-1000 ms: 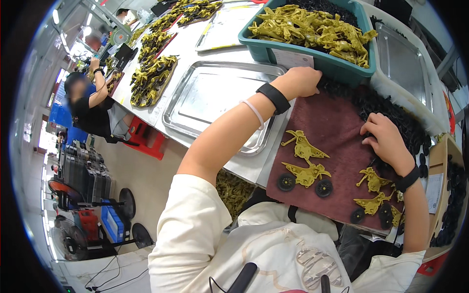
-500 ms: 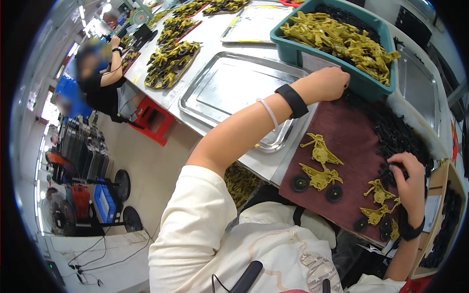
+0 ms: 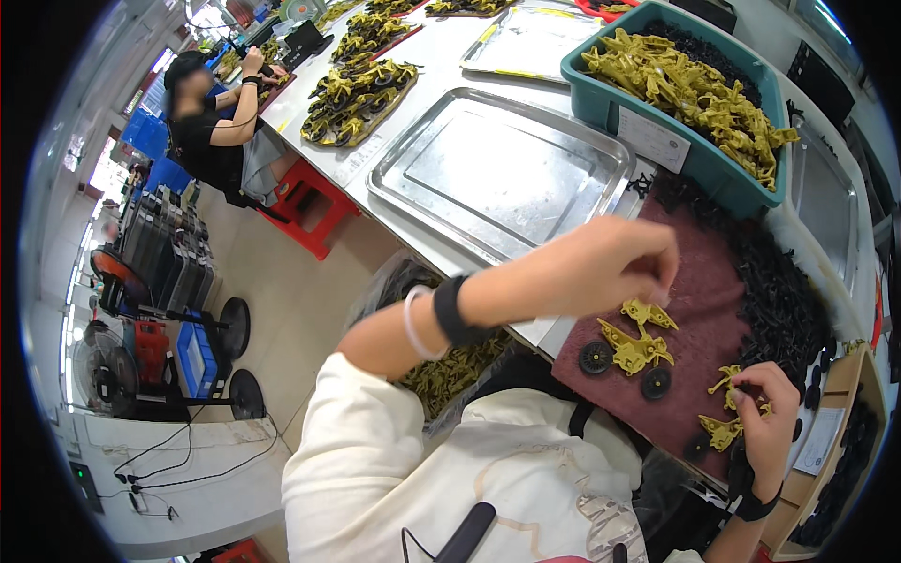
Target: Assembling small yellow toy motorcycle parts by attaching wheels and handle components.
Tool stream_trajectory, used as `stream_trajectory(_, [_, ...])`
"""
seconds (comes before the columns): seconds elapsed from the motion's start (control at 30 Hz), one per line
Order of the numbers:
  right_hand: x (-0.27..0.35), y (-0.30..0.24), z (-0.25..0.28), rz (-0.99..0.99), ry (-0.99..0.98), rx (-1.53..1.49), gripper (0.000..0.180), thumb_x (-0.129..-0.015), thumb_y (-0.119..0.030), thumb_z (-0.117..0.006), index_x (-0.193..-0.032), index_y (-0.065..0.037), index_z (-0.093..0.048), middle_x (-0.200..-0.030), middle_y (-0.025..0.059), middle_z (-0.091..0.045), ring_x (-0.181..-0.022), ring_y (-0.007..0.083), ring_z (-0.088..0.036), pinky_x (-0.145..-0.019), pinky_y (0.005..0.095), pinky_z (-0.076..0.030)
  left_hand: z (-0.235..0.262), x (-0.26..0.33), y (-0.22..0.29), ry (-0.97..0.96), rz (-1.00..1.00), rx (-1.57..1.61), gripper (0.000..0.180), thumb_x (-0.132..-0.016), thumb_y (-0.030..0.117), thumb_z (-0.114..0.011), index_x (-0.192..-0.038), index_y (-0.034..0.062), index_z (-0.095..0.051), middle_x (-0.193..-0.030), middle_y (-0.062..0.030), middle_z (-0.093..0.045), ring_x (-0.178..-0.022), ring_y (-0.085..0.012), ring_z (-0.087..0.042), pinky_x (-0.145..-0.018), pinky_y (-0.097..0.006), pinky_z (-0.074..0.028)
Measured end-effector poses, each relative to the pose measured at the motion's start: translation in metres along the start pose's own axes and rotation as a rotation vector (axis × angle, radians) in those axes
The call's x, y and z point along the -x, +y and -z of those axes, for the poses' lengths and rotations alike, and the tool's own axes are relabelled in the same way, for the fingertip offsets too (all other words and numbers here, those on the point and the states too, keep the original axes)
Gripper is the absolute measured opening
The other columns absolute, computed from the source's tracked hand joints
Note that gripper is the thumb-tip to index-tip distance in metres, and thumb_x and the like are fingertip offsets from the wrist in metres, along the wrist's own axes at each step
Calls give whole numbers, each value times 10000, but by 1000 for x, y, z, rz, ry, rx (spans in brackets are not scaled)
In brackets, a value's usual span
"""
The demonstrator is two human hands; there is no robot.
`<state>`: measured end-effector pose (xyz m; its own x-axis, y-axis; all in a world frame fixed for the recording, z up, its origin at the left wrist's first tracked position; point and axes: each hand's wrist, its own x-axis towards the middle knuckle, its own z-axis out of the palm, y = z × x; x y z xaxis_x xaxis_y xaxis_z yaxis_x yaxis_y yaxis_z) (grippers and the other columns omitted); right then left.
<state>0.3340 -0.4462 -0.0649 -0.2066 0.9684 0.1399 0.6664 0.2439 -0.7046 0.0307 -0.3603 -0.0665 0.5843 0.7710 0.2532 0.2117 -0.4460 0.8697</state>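
i see a long white table [image 3: 441, 70] with a steel tray [image 3: 497, 174] and a teal bin [image 3: 699, 164] full of yellow parts. nearer me lies a dark red mat [image 3: 699, 310] beside a heap of black wheels [image 3: 784, 291]. my left hand [image 3: 601, 267] hovers pinched over a yellow toy frame [image 3: 631, 345] on the mat, though i cannot tell if it grips anything. my right hand [image 3: 765, 427] pinches another yellow piece [image 3: 727, 380] at the mat's edge.

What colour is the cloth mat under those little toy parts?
The cloth mat is dark maroon red, seen best in the head view, lying under the yellow toy pieces.
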Motion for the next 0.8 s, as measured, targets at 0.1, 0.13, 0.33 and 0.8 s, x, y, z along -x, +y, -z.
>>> stream_trajectory(0.1, [-6, 3, -16, -8, -50, -15, 159, -715, 77, -632, -862, 17, -643, -791, 95, -594, -689, 163, -558, -613, 255, -412, -16, 38, -6, 122, 75, 77, 155, -838, 18, -691, -980, -5, -635, -816, -64, -705, -707, -135, -685, -645, -264, -538])
stream_trajectory(0.13, [-7, 4, -18, 21, -79, 15, 152, -713, 77, -630, -855, 23, -634, -794, 94, -595, -691, 164, -559, -617, 256, -414, -23, 49, -5, 121, 79, 84, 155, -838, 18, -691, -980, -5, -635, -816, -64, -705, -707, -135, -685, -645, -264, -538])
stream_trajectory(0.33, [-24, -3, -44, 11, -168, -16, 166, -742, 72, -620, -898, 16, -624, -863, 84, -583, -696, 162, -547, -625, 261, -436, -61, 103, -27, 100, 286, 664, 89, -912, 28, -646, -978, -25, -618, -828, -81, -695, -737, -135, -687, -663, -252, -559])
stream_trajectory(0.8, [-25, 11, -62, 2, -324, -115, 128, -799, 18, -616, -927, 30, -619, -858, 103, -633, -678, 183, -596, -599, 280, -446, -109, 101, -22, 275, 395, 189, 108, -901, 72, -664, -867, -5, -597, -671, -100, -653, -565, -169, -655, -516, -280, -497])
